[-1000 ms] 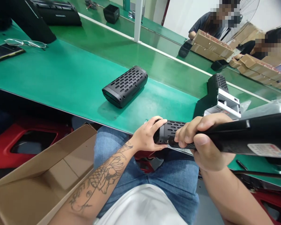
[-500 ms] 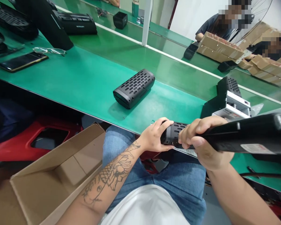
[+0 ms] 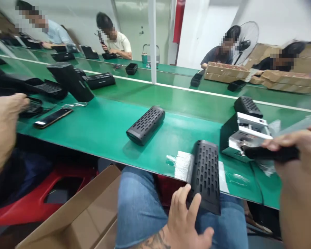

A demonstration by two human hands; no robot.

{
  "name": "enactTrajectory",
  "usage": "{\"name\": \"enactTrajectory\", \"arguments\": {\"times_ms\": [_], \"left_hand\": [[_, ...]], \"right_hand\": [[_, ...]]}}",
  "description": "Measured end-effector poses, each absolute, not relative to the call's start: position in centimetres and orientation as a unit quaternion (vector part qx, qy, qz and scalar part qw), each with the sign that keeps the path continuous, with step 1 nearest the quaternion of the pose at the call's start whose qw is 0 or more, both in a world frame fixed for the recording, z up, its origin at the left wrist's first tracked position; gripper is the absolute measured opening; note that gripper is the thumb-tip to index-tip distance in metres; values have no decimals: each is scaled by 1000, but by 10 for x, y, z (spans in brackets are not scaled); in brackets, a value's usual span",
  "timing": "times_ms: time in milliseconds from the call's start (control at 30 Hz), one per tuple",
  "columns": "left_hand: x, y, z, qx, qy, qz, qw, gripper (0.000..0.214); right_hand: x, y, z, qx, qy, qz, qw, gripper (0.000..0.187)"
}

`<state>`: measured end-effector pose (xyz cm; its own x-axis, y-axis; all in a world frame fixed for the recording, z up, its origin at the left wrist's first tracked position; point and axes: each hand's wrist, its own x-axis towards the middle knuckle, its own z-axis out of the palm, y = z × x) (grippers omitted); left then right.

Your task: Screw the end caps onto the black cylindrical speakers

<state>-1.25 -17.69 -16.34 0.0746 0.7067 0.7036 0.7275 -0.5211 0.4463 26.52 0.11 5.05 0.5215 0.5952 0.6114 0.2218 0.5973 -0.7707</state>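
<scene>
A black perforated speaker (image 3: 206,173) lies lengthwise across the near edge of the green table (image 3: 98,128), resting on a clear plastic sheet (image 3: 182,164). My left hand (image 3: 186,221) holds its near end from below, above my lap, with the fingers up its left side. My right hand (image 3: 298,166), blurred at the right edge, is closed round a long black power tool (image 3: 269,154). The tool's tip points left and is clear of the speaker.
A second black speaker (image 3: 145,125) lies mid-table. A white and black device (image 3: 245,136) stands at right. A phone (image 3: 53,118) and glasses (image 3: 75,104) lie at left. Another person's blurred hand (image 3: 2,131) is at far left. An open cardboard box (image 3: 75,221) sits below.
The view has tilted up. My right hand has drawn the tool away to the right, off the speaker. The speaker now lies lengthwise, and my left hand has shifted to its near end.
</scene>
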Motion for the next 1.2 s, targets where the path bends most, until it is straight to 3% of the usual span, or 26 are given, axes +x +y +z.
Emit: {"name": "enactTrajectory", "arguments": {"times_ms": [67,167,233,400,500,567,767,933,1200], "left_hand": [[-6,-186,-163,-772,-421,-475,6,68],[-4,-165,-145,-840,-283,-463,24,42],[-5,-135,-118,-866,-227,-442,44,36],[-3,-52,-39,-964,-121,-236,-5,74],[6,-20,-19,-981,-134,-128,-63,107],[13,-10,-18,-980,-165,-93,-65,118],[21,-8,-29,-941,-322,-106,6,121],[20,-16,-33,-926,-357,-121,6,117],[21,-19,-32,-921,-366,-135,-15,114]], "right_hand": [[272,13,54,-429,-454,60,779,28],[280,25,51,-455,-457,57,763,29],[286,31,43,-470,-458,53,753,33],[296,35,25,-502,-478,54,718,30],[296,30,24,-497,-476,85,721,25],[294,23,29,-490,-472,111,725,27],[272,-39,65,-374,-468,113,793,22],[251,-100,76,-322,-588,279,688,20],[229,-86,41,-311,-584,301,687,18]]}}
